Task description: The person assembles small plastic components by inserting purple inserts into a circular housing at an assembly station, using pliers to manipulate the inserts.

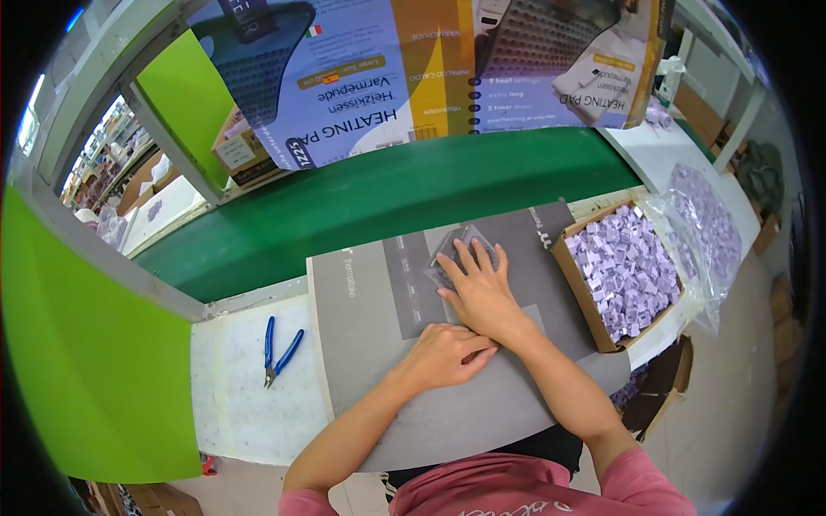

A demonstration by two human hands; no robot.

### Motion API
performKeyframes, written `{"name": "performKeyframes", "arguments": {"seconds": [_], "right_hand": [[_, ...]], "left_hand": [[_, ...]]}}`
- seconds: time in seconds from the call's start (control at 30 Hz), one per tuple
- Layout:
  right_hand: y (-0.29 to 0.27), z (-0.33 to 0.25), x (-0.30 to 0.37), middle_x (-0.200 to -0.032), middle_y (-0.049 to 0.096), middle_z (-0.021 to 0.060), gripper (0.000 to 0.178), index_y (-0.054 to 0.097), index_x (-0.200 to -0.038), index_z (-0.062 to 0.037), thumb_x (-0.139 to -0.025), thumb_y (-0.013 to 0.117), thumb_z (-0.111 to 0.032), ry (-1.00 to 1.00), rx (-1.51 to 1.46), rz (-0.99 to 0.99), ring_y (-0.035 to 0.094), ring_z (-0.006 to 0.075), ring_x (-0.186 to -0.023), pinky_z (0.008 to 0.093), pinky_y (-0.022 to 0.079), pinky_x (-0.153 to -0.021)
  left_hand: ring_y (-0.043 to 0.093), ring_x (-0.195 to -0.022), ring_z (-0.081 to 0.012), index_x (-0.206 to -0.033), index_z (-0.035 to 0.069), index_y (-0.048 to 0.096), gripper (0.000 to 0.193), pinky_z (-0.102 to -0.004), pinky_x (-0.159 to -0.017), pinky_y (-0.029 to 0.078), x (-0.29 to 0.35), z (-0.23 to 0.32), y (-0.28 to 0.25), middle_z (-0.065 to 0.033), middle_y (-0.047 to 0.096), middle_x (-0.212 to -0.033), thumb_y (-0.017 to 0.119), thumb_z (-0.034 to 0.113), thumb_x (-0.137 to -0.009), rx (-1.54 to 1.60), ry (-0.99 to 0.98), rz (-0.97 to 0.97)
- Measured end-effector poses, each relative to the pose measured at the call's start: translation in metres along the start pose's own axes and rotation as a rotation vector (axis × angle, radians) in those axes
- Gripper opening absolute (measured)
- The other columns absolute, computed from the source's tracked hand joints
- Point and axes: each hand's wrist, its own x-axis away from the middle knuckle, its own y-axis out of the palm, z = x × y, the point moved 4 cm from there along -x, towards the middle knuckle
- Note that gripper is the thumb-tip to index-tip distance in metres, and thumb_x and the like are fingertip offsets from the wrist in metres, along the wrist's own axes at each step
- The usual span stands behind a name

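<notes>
Under our R hand (483,297), fingers spread, sits a clear plastic piece (470,233) on the grey board (366,387); our L hand (443,353) half-curls by the R wrist, can't tell if it's holding anything. Piece looks light, stiff, prob. slippery; best gripped by edges.

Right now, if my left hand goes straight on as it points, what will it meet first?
Your left hand would probably meet your right wrist first; they look very close, perhaps touching, but depth is unclear.
</notes>
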Motion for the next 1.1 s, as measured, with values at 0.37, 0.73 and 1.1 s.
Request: {"name": "performKeyframes", "arguments": {"seconds": [0.37, 0.73, 1.1], "right_hand": [[0.0008, 0.0005, -0.0007, -0.147, 0.044, 0.0234, 0.053, 0.052, -0.140, -0.0100, -0.093, 0.064, -0.032, 0.009, -0.015, -0.019, 0.039, 0.0457, -0.136, 0.0665, 0.019, -0.111], [0.0020, 0.0001, -0.0003, -0.146, 0.045, 0.0231, 0.054, 0.052, -0.141, -0.0111, -0.093, 0.064, -0.033, 0.004, 0.003, -0.015, 0.040, 0.0450, -0.135, 0.0660, 0.021, -0.111], [0.0027, 0.0007, 0.0002, -0.146, 0.045, 0.0233, 0.053, 0.053, -0.139, -0.0101, -0.094, 0.063, -0.034, -0.011, 0.034, -0.014, 0.040, 0.0457, -0.134, 0.0650, 0.023, -0.110]], "left_hand": [[0.061, -0.055, -0.0232, -0.090, 0.010, 0.076, 0.011, -0.0362, -0.054, 0.048, 0.0000, -0.0030, 0.0018, -0.0055, 0.065, -0.065, 0.070, 0.018, -0.084, -0.016, 0.028, 0.031], [0.062, -0.056, -0.0238, -0.089, 0.009, 0.076, 0.012, -0.0366, -0.054, 0.048, 0.0001, -0.0024, 0.0008, -0.0061, 0.066, -0.066, 0.071, 0.018, -0.084, -0.004, 0.029, 0.035], [0.063, -0.059, -0.0254, -0.088, 0.010, 0.075, 0.011, -0.0377, -0.056, 0.050, -0.0006, -0.0023, 0.0017, -0.0063, 0.066, -0.067, 0.070, 0.018, -0.084, -0.019, 0.009, 0.006]]}}
